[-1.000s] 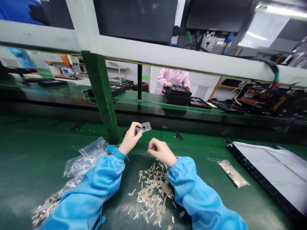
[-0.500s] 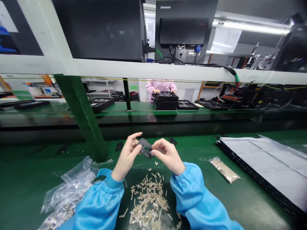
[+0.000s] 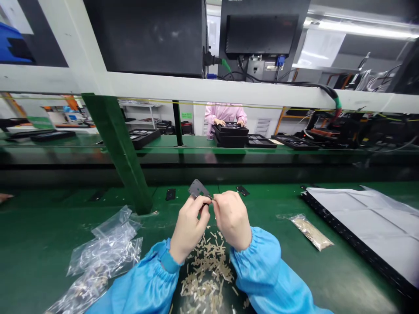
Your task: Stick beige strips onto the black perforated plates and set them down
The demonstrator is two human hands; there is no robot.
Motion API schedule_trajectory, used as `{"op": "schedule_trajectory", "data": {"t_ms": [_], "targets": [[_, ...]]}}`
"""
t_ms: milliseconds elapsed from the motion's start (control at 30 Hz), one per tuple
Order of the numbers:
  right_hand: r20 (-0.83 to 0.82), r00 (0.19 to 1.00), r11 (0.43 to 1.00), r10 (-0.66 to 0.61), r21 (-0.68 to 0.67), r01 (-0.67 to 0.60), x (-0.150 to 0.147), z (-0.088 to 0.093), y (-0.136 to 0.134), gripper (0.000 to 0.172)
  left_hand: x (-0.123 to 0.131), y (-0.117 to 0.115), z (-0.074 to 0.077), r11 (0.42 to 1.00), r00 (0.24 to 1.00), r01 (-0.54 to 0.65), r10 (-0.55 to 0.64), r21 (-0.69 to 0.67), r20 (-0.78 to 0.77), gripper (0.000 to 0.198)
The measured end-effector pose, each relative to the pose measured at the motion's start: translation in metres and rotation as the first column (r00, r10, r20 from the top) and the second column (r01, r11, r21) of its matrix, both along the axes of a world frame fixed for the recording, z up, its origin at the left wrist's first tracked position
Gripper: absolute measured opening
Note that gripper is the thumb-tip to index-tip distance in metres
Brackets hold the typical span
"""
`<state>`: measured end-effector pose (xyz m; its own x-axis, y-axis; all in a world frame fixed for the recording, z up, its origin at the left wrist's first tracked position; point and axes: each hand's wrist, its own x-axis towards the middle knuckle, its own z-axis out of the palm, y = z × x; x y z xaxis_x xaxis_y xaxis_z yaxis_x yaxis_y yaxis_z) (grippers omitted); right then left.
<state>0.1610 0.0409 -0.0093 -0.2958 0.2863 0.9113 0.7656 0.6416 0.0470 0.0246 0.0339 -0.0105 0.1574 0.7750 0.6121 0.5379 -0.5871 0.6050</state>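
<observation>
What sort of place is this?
Probably a factory assembly line, perhaps for electronics: a long green workbench, black trays before a co-worker in a pink smock, and a monitor with cables.

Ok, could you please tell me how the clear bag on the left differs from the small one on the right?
The left crumpled plastic bag is larger; the right small bag is compact. The left bag holds pieces only at its lower end; the right bag looks full. Both are clear, on the green bench.
</observation>
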Motion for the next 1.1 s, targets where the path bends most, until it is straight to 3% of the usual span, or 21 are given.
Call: {"op": "schedule_trajectory", "data": {"t_ms": [133,233,500,867,967,1100], "targets": [[0.133,0.991,1.000,-0.017,0.004,0.016,-0.004,0.001,-0.003,0.017,0.002,-0.002,0.000,0.999,0.989,-0.029,0.034,0.038,-0.144,0.017],[0.176,0.984,1.000,-0.008,-0.015,0.011,-0.005,0.003,-0.007,0.016,0.001,0.001,-0.002,0.999,0.985,-0.036,0.042,0.039,-0.165,0.018],[0.131,0.988,0.996,0.083,-0.032,-0.080,-0.006,0.003,-0.007,0.027,-0.002,0.002,0.007,0.995,0.997,0.057,-0.052,-0.082,0.059,0.018],[0.008,0.978,0.977,0.208,-0.057,-0.208,0.001,0.002,-0.007,0.033,0.000,0.003,0.003,0.957,0.966,0.117,-0.049,-0.265,0.252,0.017],[-0.019,0.975,0.972,0.220,-0.086,-0.221,0.001,-0.001,-0.004,0.032,0.001,0.004,0.000,0.964,0.978,0.075,-0.021,-0.256,0.207,0.017],[-0.082,0.974,0.964,0.212,-0.148,-0.222,-0.004,-0.007,-0.005,0.035,0.002,0.004,-0.004,0.988,0.993,-0.100,0.107,-0.117,0.049,0.014]]}}
